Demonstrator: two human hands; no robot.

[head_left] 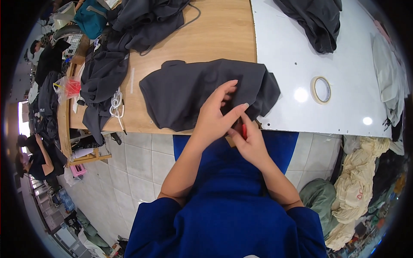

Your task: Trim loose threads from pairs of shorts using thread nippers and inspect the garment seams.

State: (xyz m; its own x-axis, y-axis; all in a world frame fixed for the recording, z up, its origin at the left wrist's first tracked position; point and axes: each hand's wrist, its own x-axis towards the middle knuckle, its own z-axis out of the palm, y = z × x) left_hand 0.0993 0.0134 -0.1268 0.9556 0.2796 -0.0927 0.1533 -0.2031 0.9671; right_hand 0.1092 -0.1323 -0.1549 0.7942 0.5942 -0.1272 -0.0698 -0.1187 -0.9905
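A dark grey cloth garment (185, 92) lies folded in a heap across the front of the table, partly over the seam between the wooden and white tops. My left hand (215, 112) is above its near edge, thumb and fingers apart and slightly curled, with nothing seen between them. Close beside it, just in front of the table edge, my right hand (250, 146) is closed around a small red tool (244, 131). Only a short red part of that tool shows; its kind cannot be made out. The left thumb overlaps the right fingertips in view.
A roll of tape (320, 90) lies on the white tabletop (288, 107). More dark garments (142, 19) are piled at the far left, near a white cord (116, 105). Cream cloth (355, 189) is heaped at the right. Another person (38, 157) is at the far left.
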